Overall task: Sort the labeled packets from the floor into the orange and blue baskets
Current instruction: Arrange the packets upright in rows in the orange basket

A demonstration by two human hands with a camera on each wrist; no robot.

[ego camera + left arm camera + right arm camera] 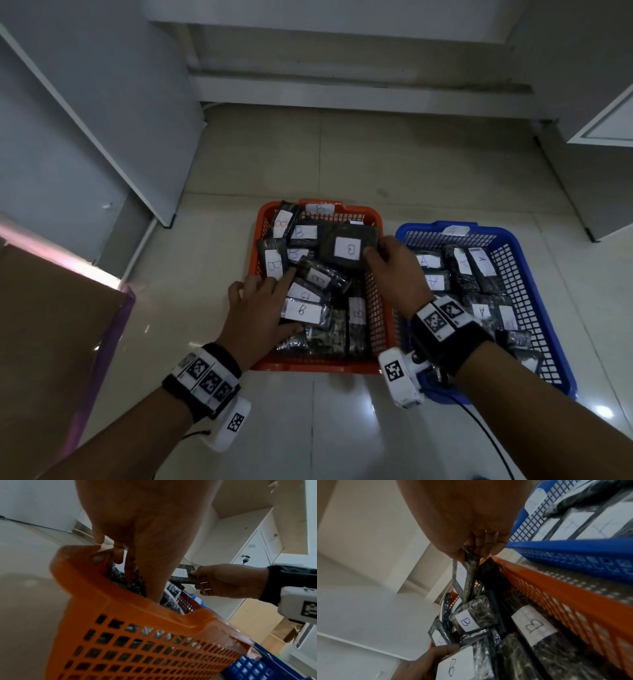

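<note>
The orange basket (308,366) sits on the floor, full of dark packets with white "B" labels. To its right the blue basket (520,246) holds several "A" packets. My right hand (376,255) pinches a dark "B" packet (347,248) by its right edge, above the orange basket's far right corner. That packet (462,574) hangs from the fingers in the right wrist view. My left hand (274,298) reaches into the orange basket with straight fingers. Its index fingertip touches a small packet (320,275), and another "B" packet (301,310) lies by the thumb.
A cardboard box (51,325) stands at the left. White cabinets (102,120) flank the tiled floor on the left, with another cabinet (603,120) at the right. A thin black cable (486,431) trails over the floor from my right wrist.
</note>
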